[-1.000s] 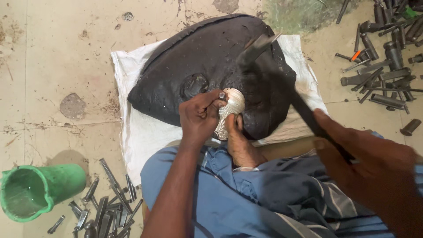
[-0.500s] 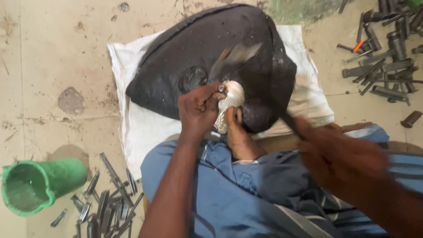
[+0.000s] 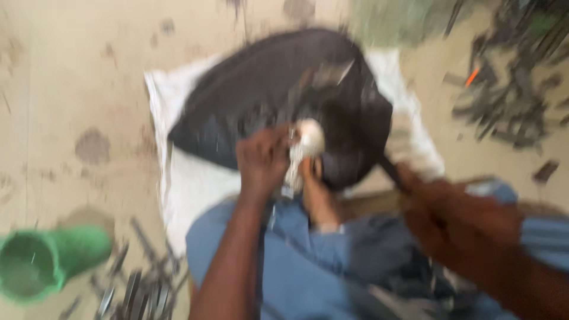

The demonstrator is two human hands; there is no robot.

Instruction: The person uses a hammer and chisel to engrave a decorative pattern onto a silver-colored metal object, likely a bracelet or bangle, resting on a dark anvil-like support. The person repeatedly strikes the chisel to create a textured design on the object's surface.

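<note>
Head view, heavily blurred: my left hand point(image 3: 262, 161) is closed on a small pale metal piece point(image 3: 303, 148) resting against the dark rounded stone block point(image 3: 261, 101); my right hand point(image 3: 459, 222) appears clenched around a dark hammer handle point(image 3: 388, 169)

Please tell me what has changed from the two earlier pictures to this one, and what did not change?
The right hand brought its dark tool down from raised over the black block to low at the block's right side; the picture is blurred. The left hand stays pressing the small pale piece on the block. The white cloth and green cup stayed in place.
</note>
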